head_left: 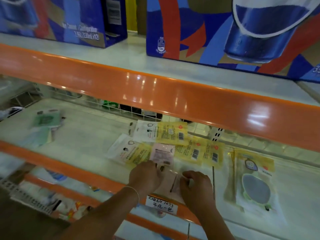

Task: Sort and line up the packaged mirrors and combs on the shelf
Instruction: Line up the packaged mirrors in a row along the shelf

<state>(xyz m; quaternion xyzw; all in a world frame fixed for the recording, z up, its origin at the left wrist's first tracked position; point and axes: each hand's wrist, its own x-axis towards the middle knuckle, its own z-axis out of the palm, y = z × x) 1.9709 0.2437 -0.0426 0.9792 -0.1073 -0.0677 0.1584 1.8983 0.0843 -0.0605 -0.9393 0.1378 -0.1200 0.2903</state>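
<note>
Hands were both on one clear packet (170, 181) at the shelf (83, 135) front: left hand (144, 177) and right hand (195, 185) pinched its ends. Best squared against the yellow packets (195, 151) behind.

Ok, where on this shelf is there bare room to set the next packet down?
Bare shelf lies between the green packets at left and the white-and-yellow packets. It is crowded around both hands, left hand and right hand, through to the mirror packet.
</note>
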